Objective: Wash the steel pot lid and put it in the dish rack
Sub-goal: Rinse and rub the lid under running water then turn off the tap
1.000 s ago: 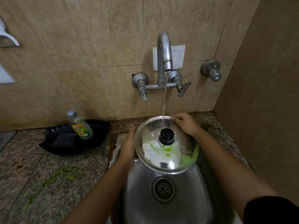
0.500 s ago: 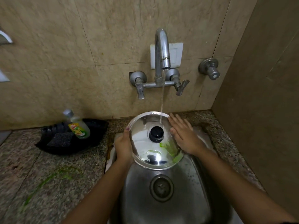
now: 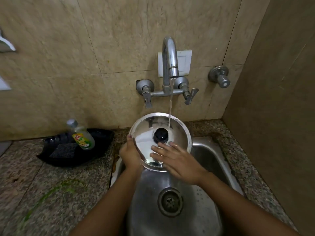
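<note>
- We see the left hand (image 3: pixel 131 155) closed around the left edge of the steel lid (image 3: pixel 177 133), thumb on top of the rim, fingers hidden beneath it; the forearm rises from the bottom of the view.
- The right hand (image 3: pixel 177 160) lies open and flat on the near part of the lid's top, fingers (image 3: pixel 160 149) spread and pointing left toward the black knob (image 3: pixel 161 135), gripping nothing.
- We find the lid held over the back of the sink (image 3: pixel 209 150), tilted toward us, knob side up.
- Water runs from the tap (image 3: pixel 169 60) in a thin stream onto the lid's far side, just behind the knob.
- The drain (image 3: pixel 170 202) sits in the basin below the hands.
- On the counter (image 3: pixel 34 184) to the left, a clear soap bottle (image 3: pixel 81 135) leans in a black tray (image 3: pixel 95 150); its label is yellow and green with a red patch, and we cannot read the writing.
- A dark scrub pad (image 3: pixel 64 150) lies in the tray beside the bottle.
- Green smears mark the counter near us.
</note>
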Action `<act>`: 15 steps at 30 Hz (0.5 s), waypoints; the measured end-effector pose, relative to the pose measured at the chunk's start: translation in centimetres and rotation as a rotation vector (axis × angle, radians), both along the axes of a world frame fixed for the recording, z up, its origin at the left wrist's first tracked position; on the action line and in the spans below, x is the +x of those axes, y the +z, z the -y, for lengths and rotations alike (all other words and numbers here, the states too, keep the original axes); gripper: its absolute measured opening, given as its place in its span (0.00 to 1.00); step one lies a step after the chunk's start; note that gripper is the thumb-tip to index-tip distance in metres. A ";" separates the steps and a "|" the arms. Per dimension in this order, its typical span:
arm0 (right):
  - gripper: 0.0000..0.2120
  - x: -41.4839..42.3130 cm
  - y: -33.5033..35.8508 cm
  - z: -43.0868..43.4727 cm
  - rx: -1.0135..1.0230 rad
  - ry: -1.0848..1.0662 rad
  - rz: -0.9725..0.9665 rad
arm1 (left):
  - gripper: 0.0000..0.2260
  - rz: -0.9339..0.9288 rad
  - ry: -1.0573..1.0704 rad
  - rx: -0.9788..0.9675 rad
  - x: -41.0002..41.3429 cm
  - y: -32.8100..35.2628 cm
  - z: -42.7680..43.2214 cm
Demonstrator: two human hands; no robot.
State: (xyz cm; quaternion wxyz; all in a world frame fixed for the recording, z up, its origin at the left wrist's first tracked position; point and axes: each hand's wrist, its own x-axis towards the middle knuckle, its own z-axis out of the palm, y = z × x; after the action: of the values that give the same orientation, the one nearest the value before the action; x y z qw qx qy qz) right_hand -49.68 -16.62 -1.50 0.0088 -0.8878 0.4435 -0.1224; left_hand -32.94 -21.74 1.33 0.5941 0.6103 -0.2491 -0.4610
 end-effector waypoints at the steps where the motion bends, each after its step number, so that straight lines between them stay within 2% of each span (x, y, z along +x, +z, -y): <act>1: 0.24 -1.4 -0.3 -0.2 0.019 -0.028 0.002 | 0.16 -0.005 0.011 0.010 0.5 0.0 0.3; 5: 0.26 -5.3 0.1 2.0 0.074 -0.270 0.129 | 0.18 0.019 -0.003 0.031 0.7 -0.6 0.5; 8: 0.30 -4.2 1.7 5.3 0.080 -0.342 0.146 | 0.18 0.087 -0.101 0.030 -0.6 -0.8 -0.5; 11: 0.32 -3.5 2.2 6.4 0.070 -0.361 0.175 | 0.17 0.056 -0.127 0.020 -1.3 -0.5 -1.4; 15: 0.24 -4.9 0.6 2.4 -0.025 -0.475 0.270 | 0.15 -0.037 0.002 0.068 -0.3 -0.5 -0.2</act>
State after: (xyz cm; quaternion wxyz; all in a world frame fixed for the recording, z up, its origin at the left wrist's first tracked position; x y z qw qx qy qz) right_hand -54.56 -19.02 -0.89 0.0277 -0.7346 0.6326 -0.2436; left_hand -33.20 -21.49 0.82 0.5779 0.6219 -0.2214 -0.4799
